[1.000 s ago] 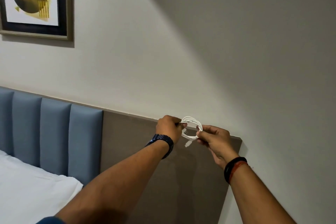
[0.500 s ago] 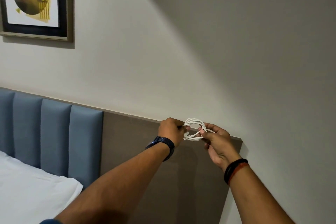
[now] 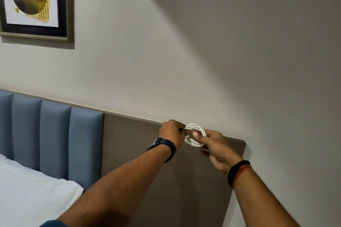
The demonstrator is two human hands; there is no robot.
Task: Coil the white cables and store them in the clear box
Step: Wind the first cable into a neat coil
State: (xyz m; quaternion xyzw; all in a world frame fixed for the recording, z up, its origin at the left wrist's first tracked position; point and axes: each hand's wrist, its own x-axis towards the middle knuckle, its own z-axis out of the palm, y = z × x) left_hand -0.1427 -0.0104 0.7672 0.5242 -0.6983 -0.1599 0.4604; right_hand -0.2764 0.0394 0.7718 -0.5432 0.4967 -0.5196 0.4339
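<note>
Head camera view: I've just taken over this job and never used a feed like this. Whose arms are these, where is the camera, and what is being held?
There is no machine here. A person wears one wide-angle camera on the head, so you look out along their own two bare arms. The left hand, with a dark watch on its wrist, and the right hand, with a black band, together hold a small coil of white cable up in the air. Behind them are a brown wall panel, a blue padded headboard, white bedding and a framed picture. The clear box for storing the cables is not in view.
</note>
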